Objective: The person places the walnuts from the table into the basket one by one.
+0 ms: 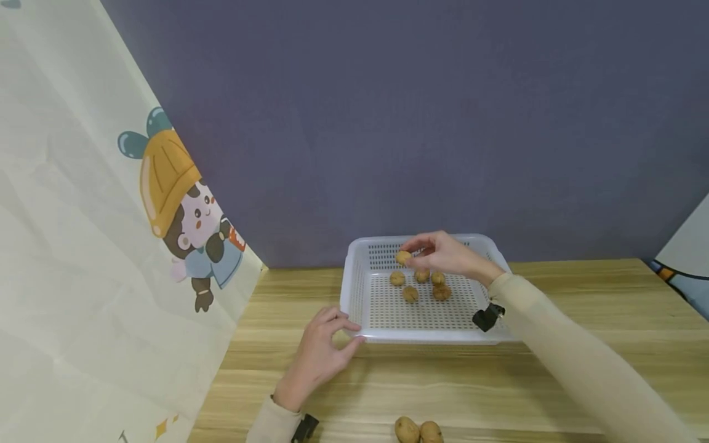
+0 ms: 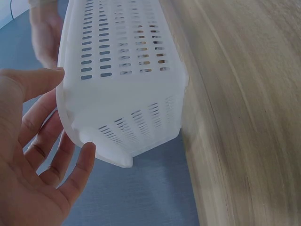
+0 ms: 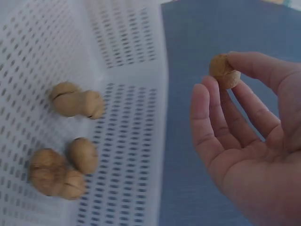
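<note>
A white plastic basket (image 1: 412,336) with slotted walls stands on the wooden table, and several walnuts (image 1: 410,294) lie loose on its floor. Over the far part of the basket, my right hand (image 1: 443,253) pinches one walnut (image 3: 223,73) between thumb and fingertips, its other fingers loosely bent. At the near left corner, the thumb and fingers of my left hand (image 1: 321,354) grip the basket's rim (image 2: 63,101). The left wrist view shows the thumb on one side of that rim and fingers behind it.
Two tan, roundish things (image 1: 407,429) lie on the table (image 1: 471,387) at its near side, cut off by the picture's lower edge. A dark blue-grey wall (image 1: 410,123) rises right behind the basket. To the left hangs a pale sheet (image 1: 66,246) with a cartoon figure.
</note>
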`<state>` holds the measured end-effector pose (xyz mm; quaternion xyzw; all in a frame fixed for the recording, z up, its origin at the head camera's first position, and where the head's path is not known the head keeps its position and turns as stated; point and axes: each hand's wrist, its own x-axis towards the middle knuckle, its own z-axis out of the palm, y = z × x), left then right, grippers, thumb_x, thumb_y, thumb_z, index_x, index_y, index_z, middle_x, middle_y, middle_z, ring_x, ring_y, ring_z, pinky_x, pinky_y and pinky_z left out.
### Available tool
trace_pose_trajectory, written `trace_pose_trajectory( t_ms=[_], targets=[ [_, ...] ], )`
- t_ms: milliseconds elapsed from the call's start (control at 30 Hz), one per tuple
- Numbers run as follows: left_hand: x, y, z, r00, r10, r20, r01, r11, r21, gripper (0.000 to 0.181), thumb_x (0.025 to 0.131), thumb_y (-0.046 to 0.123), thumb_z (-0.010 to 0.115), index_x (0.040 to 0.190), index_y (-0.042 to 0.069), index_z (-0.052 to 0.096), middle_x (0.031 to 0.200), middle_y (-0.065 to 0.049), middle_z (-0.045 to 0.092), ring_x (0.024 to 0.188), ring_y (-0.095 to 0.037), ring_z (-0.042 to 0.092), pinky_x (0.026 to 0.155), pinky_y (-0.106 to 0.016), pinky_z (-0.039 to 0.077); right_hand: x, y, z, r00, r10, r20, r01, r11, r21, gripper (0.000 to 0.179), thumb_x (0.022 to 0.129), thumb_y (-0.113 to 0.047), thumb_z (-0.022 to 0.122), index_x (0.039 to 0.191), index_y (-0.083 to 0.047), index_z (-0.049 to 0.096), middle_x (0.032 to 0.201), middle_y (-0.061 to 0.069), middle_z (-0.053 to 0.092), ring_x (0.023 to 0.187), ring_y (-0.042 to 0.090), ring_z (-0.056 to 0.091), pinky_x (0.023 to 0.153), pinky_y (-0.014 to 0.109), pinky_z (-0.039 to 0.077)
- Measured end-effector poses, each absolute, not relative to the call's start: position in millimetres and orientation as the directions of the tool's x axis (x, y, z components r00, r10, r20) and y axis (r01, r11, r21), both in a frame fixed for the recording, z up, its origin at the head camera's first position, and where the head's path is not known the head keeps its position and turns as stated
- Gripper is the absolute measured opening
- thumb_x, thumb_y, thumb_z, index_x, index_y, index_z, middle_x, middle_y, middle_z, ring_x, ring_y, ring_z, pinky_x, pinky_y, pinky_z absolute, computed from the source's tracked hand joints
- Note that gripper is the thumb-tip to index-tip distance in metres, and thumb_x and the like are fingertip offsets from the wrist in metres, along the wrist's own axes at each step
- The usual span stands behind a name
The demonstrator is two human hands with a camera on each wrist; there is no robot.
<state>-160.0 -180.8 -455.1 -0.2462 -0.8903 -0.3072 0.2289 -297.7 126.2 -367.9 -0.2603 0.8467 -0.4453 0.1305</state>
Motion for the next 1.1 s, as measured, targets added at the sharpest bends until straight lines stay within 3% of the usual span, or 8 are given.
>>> trace_pose_trajectory(
  t_ms=[133,300,500,800,1100],
  targets=[
    [-158.5,-179.6,-455.1,-0.787,0.29,0.545,0.566,0.691,0.449,0.022,0.077,0.017,0.094,0.095,0.014,0.081,0.099,0.006,0.07,0.102,-0.012,0.065,0.094,-0.035,0.06,-308.7,123.6,-383.9,-0.835,-0.549,-0.046,-0.293,0.512,-0.808,0.046,0.101,-0.03,0.073,0.142,-0.01,0.066,0.14,0.012,0.07,0.128,0.032,0.065,0.108,0.055,0.055],
    [-158.2,-179.5,-455.3,-0.79,0.285,0.543,0.562,0.691,0.454,0.021,0.078,0.019,0.093,0.095,0.015,0.082,0.099,0.006,0.07,0.102,-0.012,0.065,0.093,-0.034,0.06,-322.5,124.2,-402.3,-0.86,-0.504,-0.076,-0.263,0.567,-0.78,0.044,0.099,-0.03,0.074,0.137,-0.008,0.069,0.135,0.012,0.072,0.126,0.032,0.066,0.109,0.056,0.053],
    [-159.6,-180.3,-456.2,-0.784,0.289,0.549,0.568,0.689,0.45,0.021,0.078,0.019,0.093,0.095,0.015,0.082,0.099,0.006,0.07,0.101,-0.012,0.066,0.093,-0.033,0.06,-334.2,128.7,-422.7,-0.848,-0.499,-0.18,-0.187,0.599,-0.779,0.043,0.101,-0.025,0.072,0.136,0.0,0.067,0.133,0.019,0.071,0.114,0.027,0.071,0.1,0.047,0.062],
    [-158.1,-180.1,-456.6,-0.785,0.294,0.546,0.57,0.689,0.448,0.021,0.078,0.019,0.093,0.094,0.016,0.081,0.099,0.007,0.07,0.101,-0.012,0.065,0.092,-0.032,0.06,-339.0,129.1,-446.2,-0.837,-0.481,-0.26,-0.113,0.616,-0.779,0.044,0.1,-0.022,0.075,0.137,0.0,0.067,0.135,0.02,0.07,0.107,0.023,0.074,0.091,0.039,0.065],
    [-159.6,-181.3,-453.8,-0.788,0.293,0.541,0.565,0.693,0.448,0.021,0.078,0.02,0.093,0.095,0.016,0.081,0.1,0.006,0.071,0.102,-0.013,0.066,0.093,-0.034,0.06,-343.6,121.6,-451.7,-0.866,-0.476,-0.153,-0.262,0.693,-0.672,0.028,0.096,-0.015,0.077,0.121,-0.002,0.076,0.115,0.014,0.078,0.088,0.017,0.074,0.08,0.034,0.063]
  ],
)
